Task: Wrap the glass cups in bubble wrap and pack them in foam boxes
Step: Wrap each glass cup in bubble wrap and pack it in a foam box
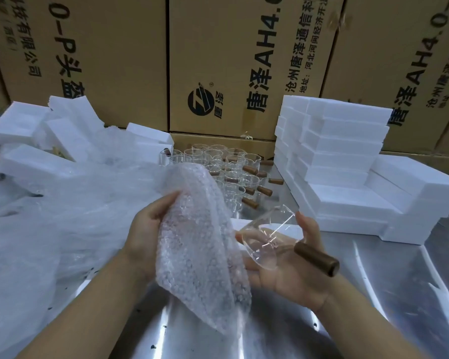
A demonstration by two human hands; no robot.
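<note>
bare forearms reach in from the bottom edge over a shiny, brushed-metal worktop [373,294] streaked with glare and dotted with small dark specks; the left hand [147,229] is closed on a sheet of bubble wrap [195,244], thumb on the near face and fingers behind it, so the sheet stands up as a long, limp, translucent tongue, pebbled with small round bubbles, its lower tip hanging just above the metal; the right hand [293,265] lies palm up and half open, fingers loosely curled under a clear glass cup [267,239] that rests tilted on its side in the palm, thin-walled with a pouring lip, its rim touching the edge of the bubble wrap; a short, smooth, dark brown wooden handle [316,258] juts from the cup toward the right, past the thumb; beyond the hands a cluster of like glass cups [226,167] stands upright in rows, brown handles pointing right; to their right, white foam boxes [347,161], blocky and matte, are stacked in neat stepped tiers; at left more foam pieces [36,159] lie tumbled among a crumpled heap of thin, cloudy plastic sheeting [49,216]; tall brown cardboard cartons [130,60] with black printed characters wall off the back.
</note>
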